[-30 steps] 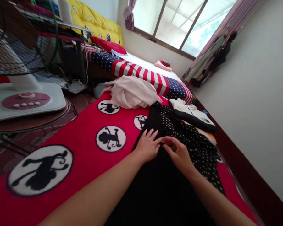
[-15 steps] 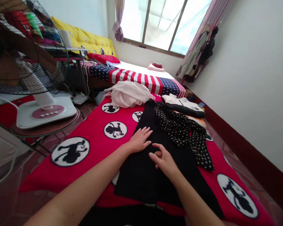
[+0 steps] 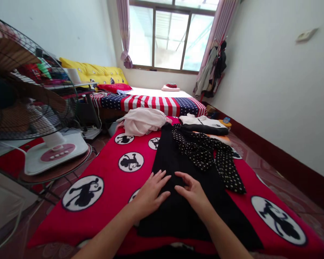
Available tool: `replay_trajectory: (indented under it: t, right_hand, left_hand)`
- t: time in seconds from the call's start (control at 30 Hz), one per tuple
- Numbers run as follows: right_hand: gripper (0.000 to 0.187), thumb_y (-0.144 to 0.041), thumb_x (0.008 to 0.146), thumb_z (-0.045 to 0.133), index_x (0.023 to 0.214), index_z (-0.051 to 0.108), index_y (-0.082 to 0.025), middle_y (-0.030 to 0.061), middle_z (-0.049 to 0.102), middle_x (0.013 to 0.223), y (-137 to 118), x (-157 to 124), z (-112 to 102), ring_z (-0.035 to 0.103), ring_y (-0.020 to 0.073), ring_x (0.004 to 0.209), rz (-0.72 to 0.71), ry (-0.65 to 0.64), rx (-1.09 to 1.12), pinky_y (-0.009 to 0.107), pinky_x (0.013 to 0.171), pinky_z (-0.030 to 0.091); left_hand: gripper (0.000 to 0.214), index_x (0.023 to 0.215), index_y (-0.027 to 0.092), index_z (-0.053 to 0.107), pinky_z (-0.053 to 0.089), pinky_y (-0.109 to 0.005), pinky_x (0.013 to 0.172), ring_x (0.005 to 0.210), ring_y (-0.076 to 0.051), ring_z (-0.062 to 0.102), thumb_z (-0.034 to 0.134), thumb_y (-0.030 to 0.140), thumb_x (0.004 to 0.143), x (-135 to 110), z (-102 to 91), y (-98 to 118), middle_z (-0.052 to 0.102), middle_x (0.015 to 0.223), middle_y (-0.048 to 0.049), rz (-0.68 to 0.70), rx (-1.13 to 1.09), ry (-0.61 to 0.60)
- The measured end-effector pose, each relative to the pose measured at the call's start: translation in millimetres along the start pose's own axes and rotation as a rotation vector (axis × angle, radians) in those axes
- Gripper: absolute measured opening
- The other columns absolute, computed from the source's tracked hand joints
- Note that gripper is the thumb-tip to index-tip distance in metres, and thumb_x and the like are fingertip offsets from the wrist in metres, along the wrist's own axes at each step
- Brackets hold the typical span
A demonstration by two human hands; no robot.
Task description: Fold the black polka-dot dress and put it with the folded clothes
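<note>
Black fabric, part of a garment (image 3: 183,212), lies spread over the pink blanket (image 3: 105,208). At its upper right it joins or meets black polka-dotted cloth (image 3: 229,172) that looks like sleeves; which of the two I cannot tell. Over the black fabric's left edge, my left hand (image 3: 153,190) is open with fingers stretched out, palm down. My right hand (image 3: 191,190) sits just to its right, thumb and forefinger apart, with nothing visible between them. Whether either hand presses on the cloth is hard to tell.
A crumpled white cloth (image 3: 144,120) lies at the blanket's far end, beside a folded white and black jacket (image 3: 202,124). An electric fan (image 3: 58,151) stands on a round stool at left. Behind is a bed with a striped, starred cover (image 3: 151,103); a wall runs along the right.
The view has tilted up and levelled. My left hand has drawn back toward me along the black fabric, and my right hand's fingers have uncurled somewhat.
</note>
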State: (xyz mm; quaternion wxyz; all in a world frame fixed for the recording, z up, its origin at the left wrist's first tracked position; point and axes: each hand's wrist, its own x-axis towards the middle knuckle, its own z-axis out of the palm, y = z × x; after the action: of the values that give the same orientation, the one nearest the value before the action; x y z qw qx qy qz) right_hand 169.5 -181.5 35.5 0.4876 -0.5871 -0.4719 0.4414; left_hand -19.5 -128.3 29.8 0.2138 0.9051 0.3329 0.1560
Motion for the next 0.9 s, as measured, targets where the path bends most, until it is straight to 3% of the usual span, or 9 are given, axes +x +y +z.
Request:
replay_trajectory:
  t: [0.1,0.2,0.33,0.4,0.5,0.67,0.73,0.8,0.9]
  right_hand:
    - [0.046,-0.024,0.063,0.07,0.109,0.065,-0.021,0.0053,0.067,0.107,4,-4,-6,0.064,0.0209,0.089,-0.017,0.021,-0.079,0.031,0.073,0.054]
    - [0.043,-0.024,0.065,0.067,0.109,0.066,-0.023,0.0024,0.068,0.09,8,-6,-9,0.063,0.0165,0.07,0.016,-0.007,-0.188,0.025,0.055,0.05]
    - [0.031,-0.031,0.074,0.062,0.103,0.068,-0.021,-0.0033,0.06,0.068,0,9,-18,0.052,0.0083,0.041,0.032,-0.091,-0.348,0.02,0.038,0.037]
    - [0.026,-0.032,0.076,0.06,0.097,0.068,-0.019,-0.0016,0.063,0.072,-8,28,-26,0.053,0.0079,0.041,-0.033,-0.034,-0.396,0.021,0.041,0.041]
    - [0.028,-0.031,0.075,0.06,0.1,0.065,-0.018,0.0062,0.065,0.099,-19,72,-39,0.06,0.009,0.049,-0.151,0.161,-0.409,0.023,0.045,0.047]
    - [0.066,-0.029,0.072,0.063,0.134,0.042,-0.019,0.0183,0.046,0.136,-28,157,-45,0.065,0.0099,0.057,-0.182,0.367,-0.444,0.026,0.052,0.053]
    - [0.083,-0.033,0.07,0.067,0.143,0.029,-0.02,0.0196,0.046,0.137,-28,184,-44,0.066,0.0108,0.058,-0.142,0.374,-0.54,0.027,0.058,0.053]
    - [0.086,-0.038,0.069,0.069,0.144,0.03,-0.019,0.0163,0.056,0.128,-29,205,-45,0.068,0.0131,0.062,-0.106,0.36,-0.7,0.027,0.065,0.053]
    - [0.054,-0.036,0.074,0.065,0.124,0.057,-0.02,0.0082,0.068,0.107,-33,222,-58,0.069,0.0178,0.079,-0.077,0.391,-0.905,0.027,0.075,0.051]
  left_hand:
    - [0.052,0.138,0.027,0.046,0.026,-0.046,0.115,0.141,-0.024,0.027,0.057,0.033,0.087,-2,-3.1,13,0.033,0.152,-0.0061,0.013,0.046,-0.05]
    - [0.038,0.122,0.025,0.062,0.039,-0.041,0.107,0.13,-0.026,0.045,0.058,0.03,0.085,11,-11.2,21,0.05,0.141,-0.0077,-0.032,0.078,-0.059]
    - [0.032,0.11,0.021,0.067,0.05,-0.032,0.092,0.103,-0.02,0.064,0.043,0.02,0.089,57,-12.0,22,0.067,0.112,-0.007,-0.142,0.068,0.131]
    - [0.042,0.127,0.016,0.056,0.047,-0.03,0.096,0.112,-0.02,0.06,0.04,0.014,0.087,84,-2.7,16,0.06,0.126,-0.0099,-0.179,0.074,0.254]
    - [0.056,0.14,0.006,0.039,0.036,-0.036,0.109,0.134,-0.024,0.041,0.04,0.008,0.084,112,18.2,3,0.042,0.145,-0.0171,-0.226,0.138,0.288]
    - [0.053,0.14,0.007,0.04,0.026,-0.047,0.114,0.14,-0.027,0.028,0.037,0.016,0.088,120,41.8,-13,0.038,0.148,-0.0165,-0.199,0.23,0.278]
    - [0.051,0.139,0.009,0.043,0.027,-0.048,0.114,0.14,-0.027,0.028,0.037,0.019,0.089,118,44.0,-15,0.037,0.149,-0.0147,-0.178,0.256,0.287]
    - [0.05,0.138,0.01,0.045,0.027,-0.048,0.114,0.14,-0.028,0.027,0.037,0.022,0.09,117,44.5,-16,0.036,0.15,-0.0134,-0.165,0.271,0.283]
    - [0.051,0.14,0.011,0.045,0.027,-0.048,0.114,0.14,-0.029,0.027,0.037,0.025,0.091,118,45.4,-17,0.035,0.151,-0.0123,-0.155,0.264,0.268]
